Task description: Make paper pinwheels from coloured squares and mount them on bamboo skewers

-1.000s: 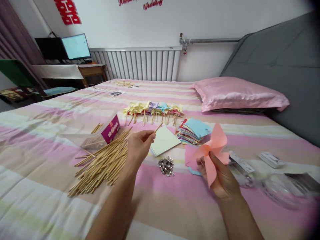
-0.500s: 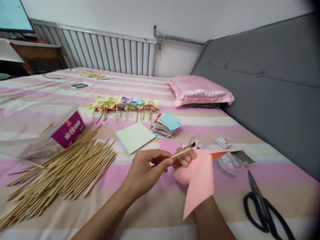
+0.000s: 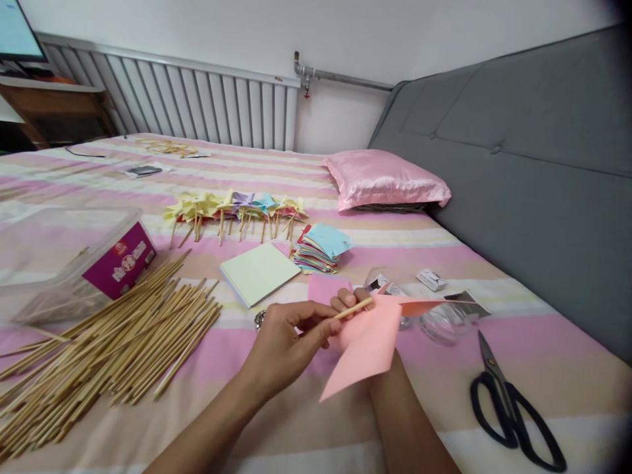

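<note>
My left hand pinches a thin wooden stick whose tip points at the middle of a pink paper pinwheel. My right hand holds that pinwheel from behind; only its fingertips show above the paper. Both hands meet low in the centre, above the striped bedspread. A big heap of wooden sticks lies to the left of my left arm. Behind my hands lie a pale green pad and a stack of coloured paper squares.
A row of finished pinwheels lies further back. A clear tub with a purple label sits at the left. Black scissors, a clear glass dish and small boxes lie at the right. Pink pillow and grey headboard behind.
My left hand brought the stick from over the stick heap across to the pinwheel. The right hand lowered the pinwheel toward the centre. The view swung right, showing the scissors.
</note>
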Motion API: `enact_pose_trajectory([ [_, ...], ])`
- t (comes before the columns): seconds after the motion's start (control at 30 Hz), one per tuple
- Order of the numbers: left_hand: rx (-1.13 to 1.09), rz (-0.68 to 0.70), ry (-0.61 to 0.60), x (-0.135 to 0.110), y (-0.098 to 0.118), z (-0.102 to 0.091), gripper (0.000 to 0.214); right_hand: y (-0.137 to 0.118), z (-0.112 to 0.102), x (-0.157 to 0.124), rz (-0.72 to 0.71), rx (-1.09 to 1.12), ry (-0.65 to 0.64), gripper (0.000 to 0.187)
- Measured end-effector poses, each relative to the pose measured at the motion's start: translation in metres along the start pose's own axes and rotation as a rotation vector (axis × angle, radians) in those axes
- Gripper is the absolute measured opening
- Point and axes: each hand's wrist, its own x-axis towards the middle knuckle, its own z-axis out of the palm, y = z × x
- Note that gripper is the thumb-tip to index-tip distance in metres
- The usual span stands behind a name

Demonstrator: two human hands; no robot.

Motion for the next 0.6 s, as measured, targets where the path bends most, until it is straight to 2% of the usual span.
enact_pose_trajectory([
  [0.17, -0.034, -0.001, 0.030, -0.001, 0.000, 0.002, 0.015, 0.009, -0.010, 0.006, -0.060, -0.043, 0.004, 0.048],
  [0.4, -0.053, 0.037, 0.127, -0.003, -0.001, 0.007, 0.013, -0.001, -0.003, -0.003, -0.032, 0.014, -0.087, 0.041],
  [0.6, 0.000, 0.117, 0.198, -0.005, -0.008, 0.012, 0.014, -0.008, 0.002, -0.009, -0.033, -0.115, -0.053, 0.040],
])
